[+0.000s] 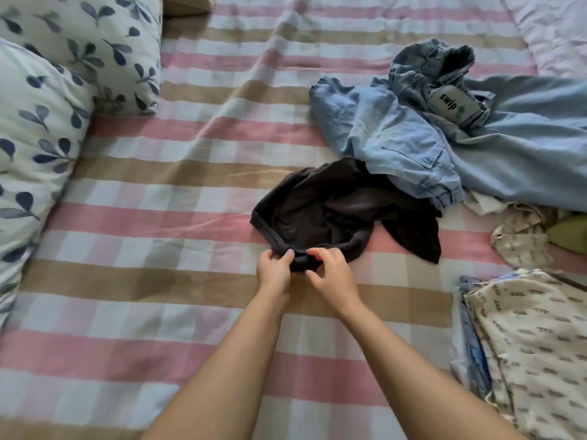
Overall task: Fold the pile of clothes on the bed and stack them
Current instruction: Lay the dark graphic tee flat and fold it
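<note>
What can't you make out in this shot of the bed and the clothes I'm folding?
Head view, dark garment: bunched, far side under the light blue clothes, so its type is unclear.
Head view, cream printed stack: cut off by the right and bottom edges.
Head view, olive item: mostly beyond the right edge.
Head view, the garment's edge pinched by left hand and right hand: hidden by their fingers.

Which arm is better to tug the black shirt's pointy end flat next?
The right. Both grips pinch the black shirt's near hem, but the right grip sits nearer the pointy end lying to the right, beside the blue clothes; the left grip would likely have to cross over.
</note>
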Available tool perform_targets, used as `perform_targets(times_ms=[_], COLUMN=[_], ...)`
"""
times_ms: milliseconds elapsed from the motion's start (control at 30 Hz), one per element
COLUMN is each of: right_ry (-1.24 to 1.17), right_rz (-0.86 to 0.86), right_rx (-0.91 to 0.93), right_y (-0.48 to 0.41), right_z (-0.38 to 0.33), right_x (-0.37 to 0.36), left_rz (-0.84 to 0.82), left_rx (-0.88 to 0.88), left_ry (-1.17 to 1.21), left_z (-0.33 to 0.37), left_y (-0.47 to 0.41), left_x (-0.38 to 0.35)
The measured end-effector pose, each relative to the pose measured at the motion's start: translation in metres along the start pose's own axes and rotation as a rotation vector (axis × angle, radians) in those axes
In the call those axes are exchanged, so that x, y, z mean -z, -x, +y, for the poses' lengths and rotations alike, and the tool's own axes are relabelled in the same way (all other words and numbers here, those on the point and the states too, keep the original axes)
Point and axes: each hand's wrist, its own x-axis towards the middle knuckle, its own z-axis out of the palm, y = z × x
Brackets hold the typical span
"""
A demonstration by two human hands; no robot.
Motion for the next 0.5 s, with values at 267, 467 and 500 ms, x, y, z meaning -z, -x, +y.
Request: perform_targets(times_ms=[267, 467, 500], right_ry=[0.057, -0.089, -0.197], right_rz=[0.335, 0.32, 0.302], right_rx=[0.083, 0.164, 0.119], right_y=[0.045, 0.123, 0.135], right_z=[-0.028, -0.094, -0.105], right_x=[0.005, 0.06, 0.074], left_rz=[-0.308, -0.557, -0.548], left_rx=[-0.054, -0.177, -0.245], left_ry=[0.011, 0.021, -0.021], left_z=[0.023, 0.08, 0.09], left_y=[0.058, 0.157, 0.172], left_x=[0.034, 0.087, 0.095])
